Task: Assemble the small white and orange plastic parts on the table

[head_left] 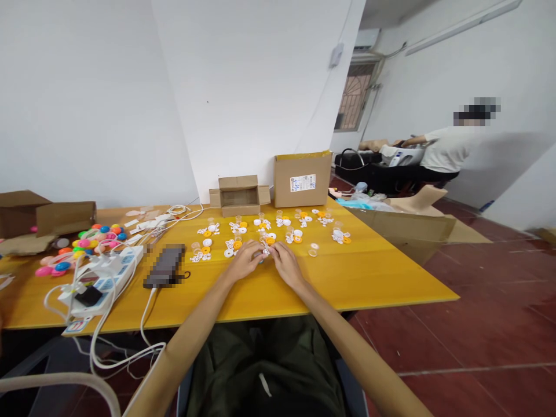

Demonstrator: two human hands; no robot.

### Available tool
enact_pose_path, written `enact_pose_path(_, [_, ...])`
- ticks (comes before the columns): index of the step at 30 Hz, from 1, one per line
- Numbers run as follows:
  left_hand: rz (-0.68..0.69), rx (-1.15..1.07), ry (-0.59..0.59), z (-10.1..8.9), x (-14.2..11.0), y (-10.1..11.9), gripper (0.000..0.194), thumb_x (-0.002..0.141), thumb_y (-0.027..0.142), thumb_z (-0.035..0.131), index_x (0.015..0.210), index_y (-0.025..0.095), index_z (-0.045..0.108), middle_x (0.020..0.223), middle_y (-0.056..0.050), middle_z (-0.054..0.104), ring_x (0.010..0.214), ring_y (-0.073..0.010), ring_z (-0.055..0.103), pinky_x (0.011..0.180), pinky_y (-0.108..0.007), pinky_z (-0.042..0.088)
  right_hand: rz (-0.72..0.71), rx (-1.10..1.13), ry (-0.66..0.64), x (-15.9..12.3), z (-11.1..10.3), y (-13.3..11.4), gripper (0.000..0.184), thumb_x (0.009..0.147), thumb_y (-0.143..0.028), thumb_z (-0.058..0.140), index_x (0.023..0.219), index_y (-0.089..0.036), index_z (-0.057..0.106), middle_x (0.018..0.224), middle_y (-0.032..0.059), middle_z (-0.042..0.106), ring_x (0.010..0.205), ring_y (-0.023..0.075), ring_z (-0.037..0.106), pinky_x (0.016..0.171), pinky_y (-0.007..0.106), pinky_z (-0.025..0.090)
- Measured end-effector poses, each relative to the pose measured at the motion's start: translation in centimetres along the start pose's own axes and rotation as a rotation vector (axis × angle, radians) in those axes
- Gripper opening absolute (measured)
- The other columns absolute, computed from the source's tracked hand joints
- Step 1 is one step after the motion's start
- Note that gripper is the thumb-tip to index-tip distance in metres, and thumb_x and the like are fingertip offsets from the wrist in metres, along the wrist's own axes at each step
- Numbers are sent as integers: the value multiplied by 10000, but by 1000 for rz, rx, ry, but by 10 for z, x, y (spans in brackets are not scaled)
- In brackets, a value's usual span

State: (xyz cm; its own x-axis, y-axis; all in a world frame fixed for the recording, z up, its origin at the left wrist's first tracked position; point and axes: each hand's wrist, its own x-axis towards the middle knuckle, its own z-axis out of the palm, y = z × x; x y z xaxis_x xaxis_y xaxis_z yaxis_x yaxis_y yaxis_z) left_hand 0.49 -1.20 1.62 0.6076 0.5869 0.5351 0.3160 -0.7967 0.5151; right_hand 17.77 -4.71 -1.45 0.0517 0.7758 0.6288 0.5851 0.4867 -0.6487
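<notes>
My left hand (245,259) and my right hand (285,262) meet over the near middle of the yellow table. The fingers of both are closed around a small white piece with dark spots (266,252), partly hidden by the fingertips. Just beyond my hands lie an orange disc (270,240) and small white spotted parts. Similar groups stand around in rows, each with small clear cups, white discs (297,233), orange discs (237,244) and loose white parts (197,256). To the right of my right hand is a clear ring-like cup (313,252) by a white disc (314,246).
A small open carton (240,200) and a larger closed box (302,182) stand at the back. On the left are a dark phone-like device (165,265), a power strip (113,281), cables and colourful balls (102,236). A person (447,150) sits far right.
</notes>
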Motion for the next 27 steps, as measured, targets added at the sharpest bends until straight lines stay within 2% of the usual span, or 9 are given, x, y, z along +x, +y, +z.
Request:
enact_pose_path(10, [25,-28,-28,0,1,-2,337,1006,481,502,1018,229,726,900,-61,702,900,-228,588,883,-362,471,46,-6,-85,0,-4,0,393,1021,-415,390,713,-253,573,740,33,666,694,205,588,679,296,453])
enact_pose_path(22, [15,22,-32,-1,1,3,367,1026,486,452,895,219,668,873,-54,670,916,-224,573,886,-355,461,132,37,-44,2,-6,-3,428,985,-497,408,662,-252,542,685,29,654,657,209,581,651,298,440])
enact_pose_path(27, [52,87,-39,-3,0,6,377,1041,460,419,848,220,636,848,-57,655,909,-228,561,881,-366,456,138,79,-53,2,-3,-1,462,975,-561,402,643,-259,515,632,15,632,614,206,562,609,296,420])
